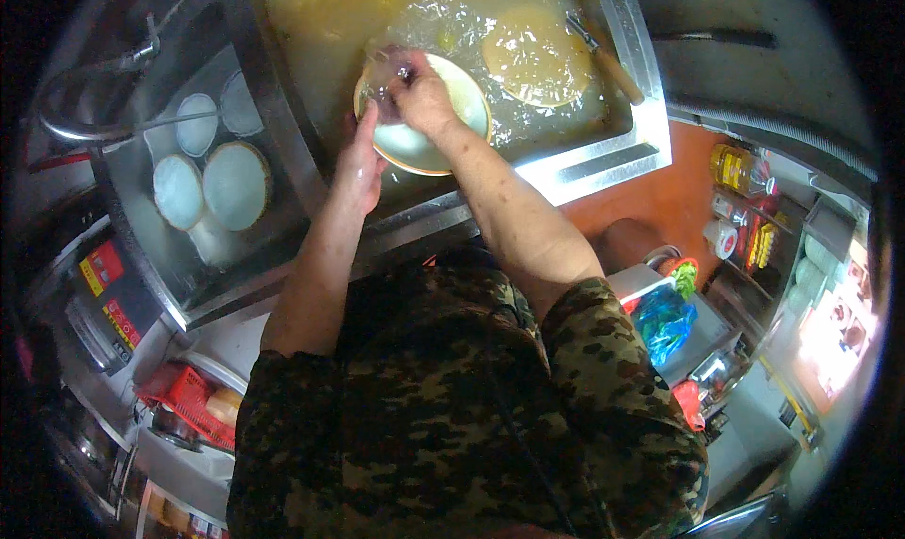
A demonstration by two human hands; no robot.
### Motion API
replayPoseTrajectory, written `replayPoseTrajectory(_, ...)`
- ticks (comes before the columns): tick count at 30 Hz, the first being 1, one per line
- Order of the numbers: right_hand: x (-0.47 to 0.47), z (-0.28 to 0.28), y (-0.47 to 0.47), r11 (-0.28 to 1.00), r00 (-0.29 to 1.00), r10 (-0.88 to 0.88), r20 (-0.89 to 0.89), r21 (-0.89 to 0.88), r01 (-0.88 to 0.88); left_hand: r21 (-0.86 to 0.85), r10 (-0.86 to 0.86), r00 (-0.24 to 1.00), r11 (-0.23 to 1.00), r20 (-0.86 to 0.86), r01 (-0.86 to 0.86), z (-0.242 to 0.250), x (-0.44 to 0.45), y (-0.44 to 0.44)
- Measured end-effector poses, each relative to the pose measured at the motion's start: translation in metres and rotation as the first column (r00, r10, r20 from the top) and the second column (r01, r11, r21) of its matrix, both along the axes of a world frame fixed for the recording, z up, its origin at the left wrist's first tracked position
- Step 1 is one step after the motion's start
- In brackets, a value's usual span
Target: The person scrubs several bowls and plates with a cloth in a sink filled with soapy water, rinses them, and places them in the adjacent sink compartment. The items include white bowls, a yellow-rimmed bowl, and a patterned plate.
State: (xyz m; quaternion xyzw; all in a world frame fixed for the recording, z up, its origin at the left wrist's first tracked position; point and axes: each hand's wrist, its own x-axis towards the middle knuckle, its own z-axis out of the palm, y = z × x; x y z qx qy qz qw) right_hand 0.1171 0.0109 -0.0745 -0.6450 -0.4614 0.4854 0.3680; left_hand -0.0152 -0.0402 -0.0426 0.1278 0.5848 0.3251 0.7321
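Note:
A pale round plate with an orange-brown rim (470,104) is tilted over the cloudy water of a steel sink. My left hand (364,160) grips its left edge, thumb on the upper face. My right hand (423,97) presses a blurred, dark purplish cloth or scrubber (387,90) against the plate's upper left. Another round plate (537,58) lies in the water to the right. A wooden-handled tool (615,72) with a metal end leans at the sink's right edge.
The left steel basin (286,206) holds several pale round dishes (237,185). A curved metal faucet (92,132) reaches over it. At the right are a blue plastic bag (663,323), green leaves in a bowl (684,279) and an oil bottle (735,169). A red basket (194,404) stands lower left.

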Motion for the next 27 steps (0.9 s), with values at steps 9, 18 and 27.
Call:
replayPoseTrajectory(9, 0.025, 0.027, -0.046, 0.731, 0.624, 0.650, 0.433, -0.131, -0.670, 0.422, 0.035, 0.998, 0.907, -0.055, -0.009, 0.008, -0.010, 0.028)
replayPoseTrajectory(18, 0.019, 0.009, 0.004, 0.979, 0.982, -0.093, 0.163, 0.197, 0.060, 0.081, -0.017, 0.998, 0.997, 0.058, 0.013, 0.018, -0.004, 0.016)
replayPoseTrajectory(27, 0.028, 0.028, -0.037, 0.798, 0.815, 0.579, 0.038, 0.180, -0.575, 0.087, 0.038, 0.973, 0.994, 0.229, -0.060, 0.002, -0.009, 0.026)
